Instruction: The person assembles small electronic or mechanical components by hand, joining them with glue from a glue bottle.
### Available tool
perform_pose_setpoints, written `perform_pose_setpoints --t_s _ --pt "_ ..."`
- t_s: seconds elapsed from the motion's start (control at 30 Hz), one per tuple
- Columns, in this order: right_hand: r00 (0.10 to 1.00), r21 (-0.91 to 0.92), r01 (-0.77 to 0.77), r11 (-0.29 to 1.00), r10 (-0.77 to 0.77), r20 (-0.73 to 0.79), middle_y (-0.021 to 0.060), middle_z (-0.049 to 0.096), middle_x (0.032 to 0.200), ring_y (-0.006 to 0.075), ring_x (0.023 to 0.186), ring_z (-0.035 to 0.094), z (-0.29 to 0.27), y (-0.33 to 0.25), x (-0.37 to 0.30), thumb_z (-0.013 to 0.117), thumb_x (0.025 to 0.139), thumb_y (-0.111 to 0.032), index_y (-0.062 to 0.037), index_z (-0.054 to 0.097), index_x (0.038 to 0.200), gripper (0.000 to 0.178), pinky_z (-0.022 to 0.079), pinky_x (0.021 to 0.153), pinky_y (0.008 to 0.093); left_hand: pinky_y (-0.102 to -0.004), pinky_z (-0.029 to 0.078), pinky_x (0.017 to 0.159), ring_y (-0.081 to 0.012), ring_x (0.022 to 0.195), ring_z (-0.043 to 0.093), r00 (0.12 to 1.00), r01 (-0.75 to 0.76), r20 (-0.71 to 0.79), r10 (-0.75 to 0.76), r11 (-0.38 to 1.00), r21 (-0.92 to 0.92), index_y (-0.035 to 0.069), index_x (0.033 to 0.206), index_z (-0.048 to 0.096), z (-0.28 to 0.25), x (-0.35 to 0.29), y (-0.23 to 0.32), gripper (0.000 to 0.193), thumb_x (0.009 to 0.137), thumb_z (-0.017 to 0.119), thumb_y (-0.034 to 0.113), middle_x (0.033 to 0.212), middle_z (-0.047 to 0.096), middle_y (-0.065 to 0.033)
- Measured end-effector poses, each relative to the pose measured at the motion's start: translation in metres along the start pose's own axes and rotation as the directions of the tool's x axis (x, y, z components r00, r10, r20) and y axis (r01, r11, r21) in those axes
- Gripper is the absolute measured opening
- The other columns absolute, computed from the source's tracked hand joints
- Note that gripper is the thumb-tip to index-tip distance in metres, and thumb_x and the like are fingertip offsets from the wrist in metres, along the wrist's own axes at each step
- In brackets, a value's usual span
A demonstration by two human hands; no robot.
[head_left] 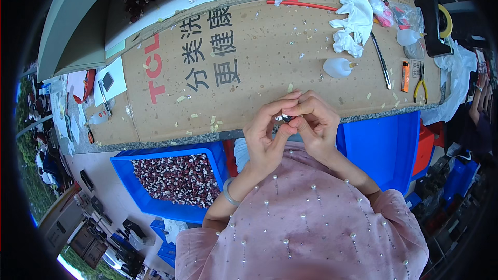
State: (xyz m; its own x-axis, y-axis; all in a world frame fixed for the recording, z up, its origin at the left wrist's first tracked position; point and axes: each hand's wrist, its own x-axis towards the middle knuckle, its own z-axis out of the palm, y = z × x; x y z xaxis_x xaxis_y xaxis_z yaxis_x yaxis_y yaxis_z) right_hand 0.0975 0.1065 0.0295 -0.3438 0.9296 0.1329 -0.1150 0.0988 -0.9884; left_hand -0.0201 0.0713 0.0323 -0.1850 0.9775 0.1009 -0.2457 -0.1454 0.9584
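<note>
Together, both hands (262, 134) (319, 124) pinch a part (286, 118) by the edge of roomy cardboard (280, 65).

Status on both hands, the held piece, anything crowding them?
Left bare hand, right bare hand: fingertips closed on small dark-and-silver piece, partly hidden. Translucent white plastic bottle beyond, on brown cardboard, touching neither hand.

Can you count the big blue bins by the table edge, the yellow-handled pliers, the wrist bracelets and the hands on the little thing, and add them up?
Hands on the small dark part: 2 (left hand, right hand)
Big blue bins: 2 (left bin, right bin)
Yellow-handled pliers: 1
Wrist bracelet: 1
Total: 6
</note>
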Motion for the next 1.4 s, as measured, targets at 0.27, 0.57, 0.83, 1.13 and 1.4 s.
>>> perform_pose_setpoints --t_s 0.27,0.57,0.83,1.13,1.4 --pt "1.000 0.038 -0.009 0.999 0.009 -0.018 0.0074 0.054 0.086 0.0093 0.073 0.055 0.0017 0.0001 0.0010 0.058 0.081 0.005 0.0043 0.060 0.087 0.006 0.045 0.062 0.0200 -0.0350 0.042 0.094 -0.0265 0.110 0.054 0.999 -0.014 -0.037 0.014 1.000 0.002 -0.007 0.110 0.052 0.0035 -0.0014 -0.0004 0.033 0.087 0.060 0.015 0.116 0.056 -0.0210" --pt "1.000 0.032 -0.015 0.999 0.016 -0.016 0.0070 0.055 0.084 0.0090 0.072 0.054 0.0008 -0.0006 0.0002 0.059 0.081 0.004 0.0040 0.061 0.087 0.006 0.045 0.061 0.0194 -0.0347 0.043 0.093 -0.0264 0.109 0.055 0.998 -0.039 -0.051 0.041 0.999 0.030 -0.007 0.109 0.052 0.0058 -0.0022 0.0001 0.032 0.087 0.060 0.015 0.115 0.057 -0.0209" --pt "1.000 0.051 -0.024 0.998 0.025 -0.014 0.0066 0.055 0.084 0.0090 0.072 0.054 0.0005 0.0010 -0.0004 0.060 0.082 0.002 0.0036 0.062 0.088 0.006 0.045 0.061 0.0195 -0.0339 0.043 0.092 -0.0251 0.107 0.056 0.997 -0.030 -0.074 0.032 0.999 0.033 -0.007 0.108 0.053 0.0072 -0.0043 -0.0011 0.031 0.087 0.060 0.015 0.114 0.058 -0.0202" --pt "0.989 0.144 -0.103 0.984 0.117 -0.092 0.0059 0.056 0.078 0.0106 0.070 0.051 0.0065 -0.0029 0.0008 0.060 0.069 0.012 0.0034 0.063 0.081 0.015 0.038 0.058 0.0203 -0.0332 0.044 0.090 -0.0245 0.105 0.057 0.995 -0.025 -0.099 0.030 0.998 0.056 -0.006 0.108 0.053 0.0077 -0.0049 -0.0018 0.031 0.086 0.061 0.014 0.113 0.058 -0.0201" --pt "0.998 0.096 -0.066 0.993 0.068 -0.020 0.0058 0.055 0.084 0.0082 0.072 0.053 0.0015 0.0024 0.0001 0.060 0.082 0.001 0.0031 0.061 0.086 0.005 0.043 0.062 0.0194 -0.0335 0.044 0.091 -0.0244 0.106 0.056 0.995 -0.010 -0.098 0.015 0.999 0.049 -0.006 0.108 0.053 0.0077 -0.0044 -0.0003 0.029 0.085 0.061 0.010 0.113 0.058 -0.0200"
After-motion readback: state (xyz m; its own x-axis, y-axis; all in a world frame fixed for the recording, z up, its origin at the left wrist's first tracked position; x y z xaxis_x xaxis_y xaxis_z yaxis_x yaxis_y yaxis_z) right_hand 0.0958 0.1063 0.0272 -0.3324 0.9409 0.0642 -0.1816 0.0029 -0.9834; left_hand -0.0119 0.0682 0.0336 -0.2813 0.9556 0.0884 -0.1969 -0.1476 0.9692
